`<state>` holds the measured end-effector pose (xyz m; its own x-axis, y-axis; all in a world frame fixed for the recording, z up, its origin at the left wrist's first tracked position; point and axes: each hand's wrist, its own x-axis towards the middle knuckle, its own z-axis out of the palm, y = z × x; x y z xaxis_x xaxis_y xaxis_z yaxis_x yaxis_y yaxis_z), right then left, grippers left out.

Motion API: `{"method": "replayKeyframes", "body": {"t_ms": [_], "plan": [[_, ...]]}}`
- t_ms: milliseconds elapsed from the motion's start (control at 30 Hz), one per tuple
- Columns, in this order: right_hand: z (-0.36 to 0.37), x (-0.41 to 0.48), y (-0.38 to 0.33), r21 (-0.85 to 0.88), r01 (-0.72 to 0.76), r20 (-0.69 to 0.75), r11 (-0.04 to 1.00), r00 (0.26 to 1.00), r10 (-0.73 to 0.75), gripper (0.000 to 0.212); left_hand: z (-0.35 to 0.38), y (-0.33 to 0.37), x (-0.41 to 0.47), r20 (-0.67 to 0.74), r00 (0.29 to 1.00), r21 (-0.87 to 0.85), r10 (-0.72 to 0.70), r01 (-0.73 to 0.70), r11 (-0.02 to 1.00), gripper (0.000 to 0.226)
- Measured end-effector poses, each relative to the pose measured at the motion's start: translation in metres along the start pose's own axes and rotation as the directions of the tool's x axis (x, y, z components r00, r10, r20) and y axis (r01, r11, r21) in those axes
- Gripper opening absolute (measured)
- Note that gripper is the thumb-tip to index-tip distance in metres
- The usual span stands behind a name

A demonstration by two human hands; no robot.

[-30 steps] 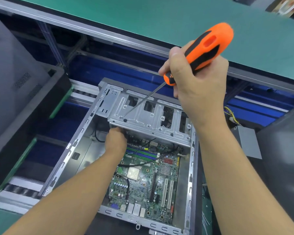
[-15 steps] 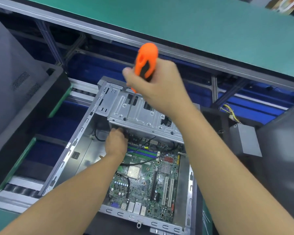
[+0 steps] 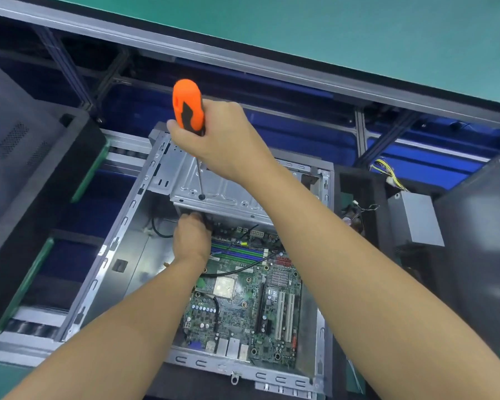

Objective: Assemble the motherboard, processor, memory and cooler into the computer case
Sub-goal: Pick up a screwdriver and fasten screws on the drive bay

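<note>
An open grey computer case [image 3: 119,241] lies flat with a green motherboard [image 3: 243,310] inside; a bare silver processor [image 3: 225,287] sits in its socket. My right hand [image 3: 223,142] grips an orange and black screwdriver [image 3: 188,106], held nearly upright, its tip resting on a hole in the metal drive cage [image 3: 228,194] at the case's far end. My left hand [image 3: 191,238] reaches under the cage's near edge, fingers curled and hidden there; what they hold cannot be made out. Blue and green memory slots [image 3: 237,251] lie just right of that hand.
A black cable [image 3: 243,267] crosses the board. A dark tray [image 3: 41,180] stands to the left, another dark case [image 3: 479,241] to the right with a grey power supply [image 3: 413,217] and its yellow wires. A green bench [image 3: 329,33] runs across the back.
My right hand swung the screwdriver from a slanted pose at the right to nearly upright over the drive cage's left part. My left hand stayed under the cage's edge.
</note>
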<state>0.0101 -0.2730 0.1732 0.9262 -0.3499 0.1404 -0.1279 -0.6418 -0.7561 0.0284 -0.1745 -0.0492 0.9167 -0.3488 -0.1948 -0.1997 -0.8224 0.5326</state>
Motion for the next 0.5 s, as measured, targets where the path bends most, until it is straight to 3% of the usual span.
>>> {"method": "replayKeyframes", "body": {"t_ms": [500], "plan": [[0.0037, 0.0008, -0.0045, -0.074, 0.058, 0.051, 0.996, 0.997, -0.055, 0.043, -0.0004, 0.0050, 0.0016, -0.003, 0.999, -0.018, -0.048, 0.048, 0.999, 0.007]]}}
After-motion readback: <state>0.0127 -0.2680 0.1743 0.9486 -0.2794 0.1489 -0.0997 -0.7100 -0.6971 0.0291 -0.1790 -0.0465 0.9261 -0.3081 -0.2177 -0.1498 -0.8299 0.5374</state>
